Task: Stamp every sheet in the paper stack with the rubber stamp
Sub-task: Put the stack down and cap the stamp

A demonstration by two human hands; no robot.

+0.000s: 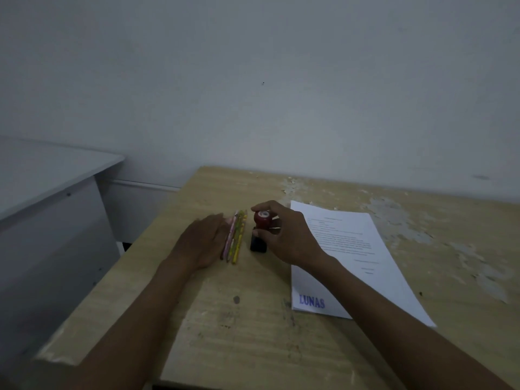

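one blue "lunas" mark (311, 301) shows on the top sheet of the paper stack (349, 249); sheets beneath are hidden, so what remains is unclear. right hand (284, 237) curls around the rubber stamp (261, 230) standing left of the stack. left hand (204, 240) lies flat, holding nothing, beside pencils (235, 237).

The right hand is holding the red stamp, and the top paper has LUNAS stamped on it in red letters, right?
Not quite. The head view shows LUNAS in blue letters, not red, near the bottom corner of the top paper. The rest is right: the right hand holds the red stamp.
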